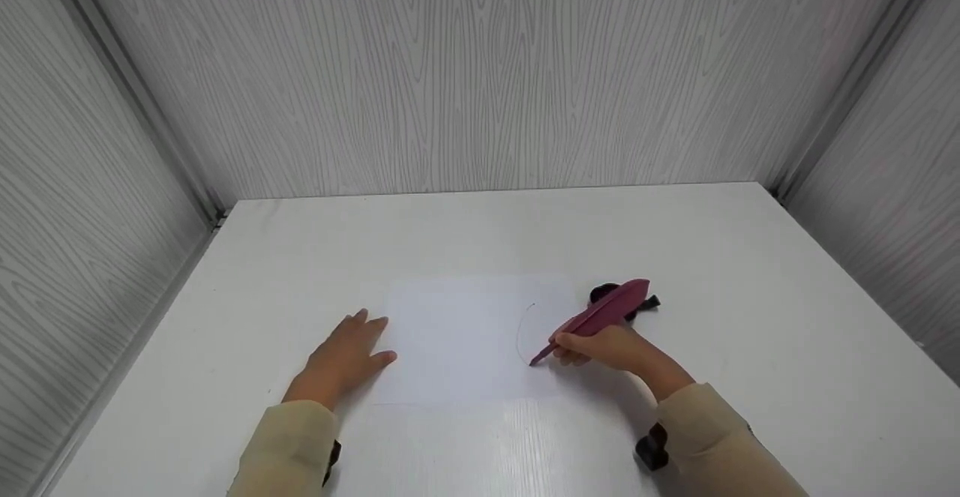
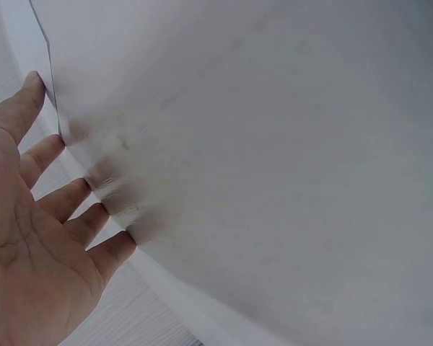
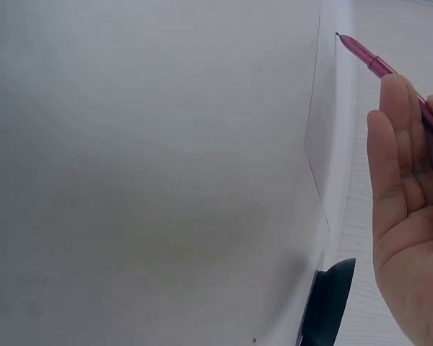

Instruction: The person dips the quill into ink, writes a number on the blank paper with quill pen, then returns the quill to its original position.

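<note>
A sheet of white paper (image 1: 450,339) lies flat on the white table (image 1: 480,235). My right hand (image 1: 611,347) pinches a dark pink feather pen (image 1: 616,303), tilted with its tip on the paper's right part. From that tip a thin curved line (image 1: 517,336) runs upward on the sheet. The right wrist view shows the pen (image 3: 375,63) between thumb and fingers of the right hand (image 3: 418,216). At the paper's left edge my left hand (image 1: 345,354) rests with fingers spread; in the left wrist view its fingertips (image 2: 123,241) are at the sheet's edge.
Just behind the right hand lies a black object (image 1: 602,292), partly hidden by the feather; a dark piece (image 3: 330,303) also shows in the right wrist view. Grey wood-patterned panels (image 1: 480,70) stand at the back and both sides of the table.
</note>
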Demonstrator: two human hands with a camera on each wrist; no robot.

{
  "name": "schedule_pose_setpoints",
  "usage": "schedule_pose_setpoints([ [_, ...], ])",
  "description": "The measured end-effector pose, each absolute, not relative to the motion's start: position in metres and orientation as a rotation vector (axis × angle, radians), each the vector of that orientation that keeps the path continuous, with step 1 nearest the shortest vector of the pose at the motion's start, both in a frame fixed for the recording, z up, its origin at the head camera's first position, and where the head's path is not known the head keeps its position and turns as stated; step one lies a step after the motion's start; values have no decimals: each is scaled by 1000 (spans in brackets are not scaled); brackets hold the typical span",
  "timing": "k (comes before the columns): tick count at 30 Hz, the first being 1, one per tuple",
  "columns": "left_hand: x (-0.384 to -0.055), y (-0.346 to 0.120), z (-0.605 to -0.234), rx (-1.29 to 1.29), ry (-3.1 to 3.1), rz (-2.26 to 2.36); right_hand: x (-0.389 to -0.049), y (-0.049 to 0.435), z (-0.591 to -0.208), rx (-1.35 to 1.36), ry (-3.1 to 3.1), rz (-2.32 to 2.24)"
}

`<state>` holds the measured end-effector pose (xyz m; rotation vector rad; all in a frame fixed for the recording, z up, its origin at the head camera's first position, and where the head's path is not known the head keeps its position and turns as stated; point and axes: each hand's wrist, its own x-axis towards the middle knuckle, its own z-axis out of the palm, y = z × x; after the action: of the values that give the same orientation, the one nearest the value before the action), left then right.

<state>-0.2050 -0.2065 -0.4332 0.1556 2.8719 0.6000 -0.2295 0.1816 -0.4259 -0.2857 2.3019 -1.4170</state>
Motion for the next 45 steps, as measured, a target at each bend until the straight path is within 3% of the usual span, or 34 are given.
schedule_pose_setpoints([
  [45, -207, -205, -434, 112, 2854, 604, -235, 207, -430, -273, 2333, -1663],
])
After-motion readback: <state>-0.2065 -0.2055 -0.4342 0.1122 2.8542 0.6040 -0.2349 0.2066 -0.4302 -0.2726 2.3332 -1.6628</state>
